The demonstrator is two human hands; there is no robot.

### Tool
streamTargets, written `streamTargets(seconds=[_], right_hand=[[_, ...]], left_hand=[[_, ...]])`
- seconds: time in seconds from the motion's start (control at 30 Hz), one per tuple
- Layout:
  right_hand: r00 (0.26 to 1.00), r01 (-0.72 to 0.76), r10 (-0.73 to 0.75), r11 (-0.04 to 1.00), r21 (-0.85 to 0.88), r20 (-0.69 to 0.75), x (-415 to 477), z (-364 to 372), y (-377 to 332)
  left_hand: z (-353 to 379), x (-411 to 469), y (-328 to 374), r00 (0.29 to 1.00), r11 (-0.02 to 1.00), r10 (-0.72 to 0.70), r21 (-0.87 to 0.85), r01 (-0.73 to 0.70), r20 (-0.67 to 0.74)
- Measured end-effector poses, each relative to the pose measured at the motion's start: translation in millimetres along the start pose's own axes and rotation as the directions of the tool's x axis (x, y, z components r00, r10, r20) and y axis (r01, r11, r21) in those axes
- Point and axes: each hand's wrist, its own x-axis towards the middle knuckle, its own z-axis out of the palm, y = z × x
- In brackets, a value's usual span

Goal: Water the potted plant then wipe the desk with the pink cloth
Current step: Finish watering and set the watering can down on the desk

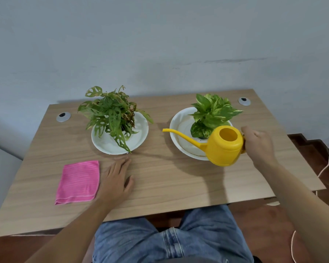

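Observation:
My right hand (258, 143) grips the handle of a yellow watering can (223, 147), held just above the desk in front of the right plant. Its long spout points left, its tip between the two dishes. The right potted plant (213, 112), with yellow-green leaves, stands in a white dish (176, 128). A left potted plant (110, 112) with holed leaves stands in another white dish (139, 137). A folded pink cloth (78, 182) lies on the desk at the front left. My left hand (116, 179) rests flat on the desk beside the cloth, fingers apart.
The wooden desk (169, 177) stands against a pale wall. Two round grey cable ports (63, 117) (244, 101) sit near the back corners. A white cable (327, 166) hangs off to the right. My knees in jeans show below the front edge.

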Motion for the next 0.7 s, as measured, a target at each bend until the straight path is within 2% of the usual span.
streamTargets(seconds=[0.33, 0.53, 0.7], right_hand=[[0.975, -0.148, 0.151, 0.989, 0.028, -0.161, -14.5, -31.0, 58.3], [0.929, -0.231, 0.242, 0.970, 0.071, -0.281, -19.4, -61.6, 85.4], [0.864, -0.333, 0.334, 0.940, 0.071, -0.377, -12.8, -80.4, 114.1]], left_hand=[[21.1, 47.0, 67.9, 0.985, 0.989, 0.150, -0.020, -0.149, 0.089], [41.3, 67.2, 114.1, 0.963, 0.972, 0.233, -0.024, -0.232, 0.134], [61.4, 73.8, 127.0, 0.968, 0.982, 0.190, -0.024, -0.189, 0.166]])
